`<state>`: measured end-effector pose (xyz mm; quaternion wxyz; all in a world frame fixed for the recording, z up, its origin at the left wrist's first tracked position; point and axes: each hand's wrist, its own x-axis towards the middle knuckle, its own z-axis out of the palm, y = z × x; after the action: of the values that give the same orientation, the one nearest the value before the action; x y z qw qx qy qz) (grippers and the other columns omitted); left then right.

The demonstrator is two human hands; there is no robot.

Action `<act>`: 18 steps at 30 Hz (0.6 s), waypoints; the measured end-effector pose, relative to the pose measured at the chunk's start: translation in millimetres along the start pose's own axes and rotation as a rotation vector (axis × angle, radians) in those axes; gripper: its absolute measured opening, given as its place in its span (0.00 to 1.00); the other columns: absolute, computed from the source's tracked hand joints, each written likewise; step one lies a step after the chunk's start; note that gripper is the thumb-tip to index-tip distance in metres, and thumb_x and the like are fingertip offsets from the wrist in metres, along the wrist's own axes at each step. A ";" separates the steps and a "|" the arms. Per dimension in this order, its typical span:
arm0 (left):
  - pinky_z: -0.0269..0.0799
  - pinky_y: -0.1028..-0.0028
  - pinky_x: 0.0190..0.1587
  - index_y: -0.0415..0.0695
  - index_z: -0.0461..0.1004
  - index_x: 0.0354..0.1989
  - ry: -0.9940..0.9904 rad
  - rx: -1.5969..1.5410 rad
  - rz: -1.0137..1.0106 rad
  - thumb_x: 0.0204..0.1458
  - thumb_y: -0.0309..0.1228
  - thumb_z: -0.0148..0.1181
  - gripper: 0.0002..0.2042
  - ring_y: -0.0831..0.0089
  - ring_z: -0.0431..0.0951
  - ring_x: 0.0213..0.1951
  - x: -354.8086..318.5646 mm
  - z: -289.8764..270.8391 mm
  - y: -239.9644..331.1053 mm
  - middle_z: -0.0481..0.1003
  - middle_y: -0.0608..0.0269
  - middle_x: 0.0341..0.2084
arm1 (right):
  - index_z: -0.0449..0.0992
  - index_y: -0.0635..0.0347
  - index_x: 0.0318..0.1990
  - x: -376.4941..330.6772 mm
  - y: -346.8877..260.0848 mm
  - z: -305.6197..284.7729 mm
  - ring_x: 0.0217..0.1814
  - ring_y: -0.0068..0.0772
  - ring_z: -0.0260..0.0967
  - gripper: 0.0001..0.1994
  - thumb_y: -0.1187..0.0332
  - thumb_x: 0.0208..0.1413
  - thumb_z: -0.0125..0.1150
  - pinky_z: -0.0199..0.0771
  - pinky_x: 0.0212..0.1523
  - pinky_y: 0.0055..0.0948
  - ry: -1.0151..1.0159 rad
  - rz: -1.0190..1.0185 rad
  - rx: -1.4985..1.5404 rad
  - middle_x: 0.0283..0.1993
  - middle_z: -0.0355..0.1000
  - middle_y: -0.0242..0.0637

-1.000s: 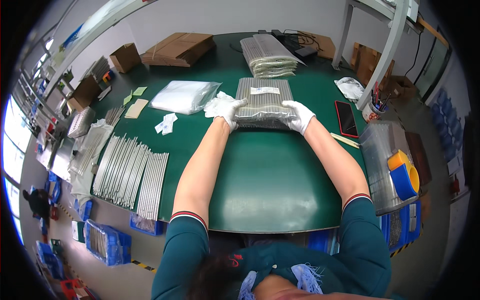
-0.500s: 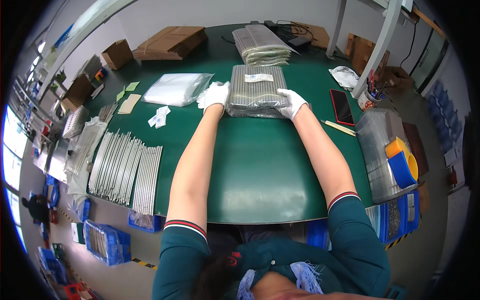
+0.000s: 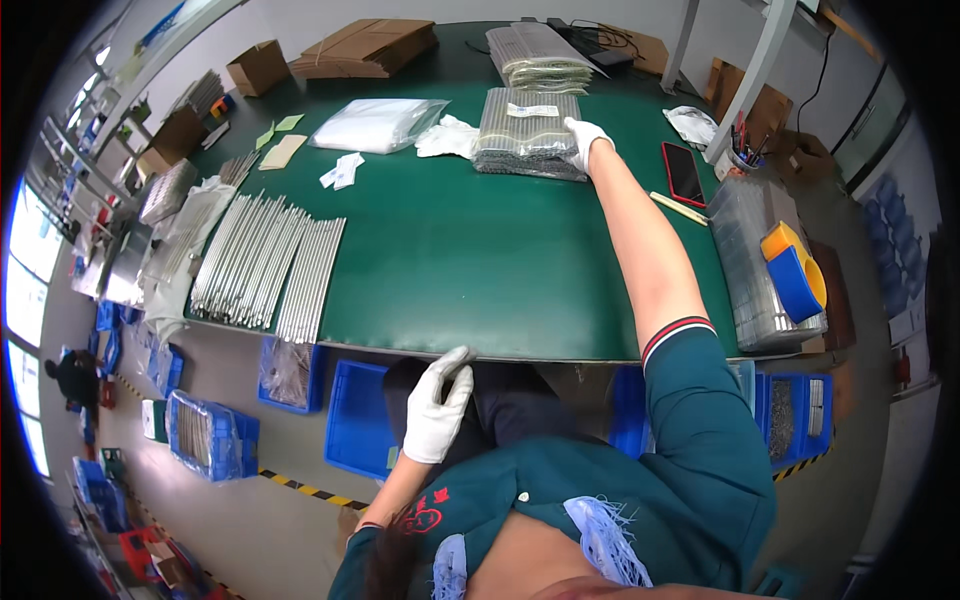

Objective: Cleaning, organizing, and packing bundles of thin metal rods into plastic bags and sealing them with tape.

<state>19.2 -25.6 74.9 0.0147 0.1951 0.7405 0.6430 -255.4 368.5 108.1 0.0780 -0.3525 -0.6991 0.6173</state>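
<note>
A stack of clear plastic packs of thin grey tubes [image 3: 527, 140], with a white label on top, lies at the back middle of the green table. My right hand [image 3: 588, 145], in a white glove, grips its right edge, thumb on top; the other fingers are partly hidden. In a white glove too, my left hand [image 3: 437, 408] is over my lap at the table's front edge, fingers stretched out and holding nothing. A crumpled white cloth [image 3: 447, 138] rests just left of the packs. Bare metal rods [image 3: 250, 262] lie in rows at the table's left.
Behind the packs is a pile of bagged sheets [image 3: 540, 60]. Clear bags [image 3: 375, 125] and flat cardboard [image 3: 365, 48] lie farther left. A phone [image 3: 684, 174], a cutter knife [image 3: 679, 207], and a plastic bin with a tape dispenser [image 3: 795, 270] are at right. Blue crates [image 3: 357, 415] stand below.
My left hand has left the pack stack and drawn back to the table's front edge. The right hand stays at the stack's right side. The whole view has shifted.
</note>
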 end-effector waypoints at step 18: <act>0.69 0.76 0.49 0.36 0.65 0.54 0.304 -0.159 -0.554 0.58 0.25 0.50 0.16 0.73 0.75 0.42 -119.0 -24.2 -67.0 0.75 0.53 0.42 | 0.71 0.51 0.50 -84.7 30.5 65.9 0.55 0.34 0.64 0.23 0.50 0.49 0.56 0.59 0.55 0.36 0.285 -1.249 -1.102 0.53 0.68 0.34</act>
<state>104.4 -91.6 -12.4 0.0937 -0.1138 0.7067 0.6920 -216.6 265.1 92.9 0.3093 0.0366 -0.9501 -0.0187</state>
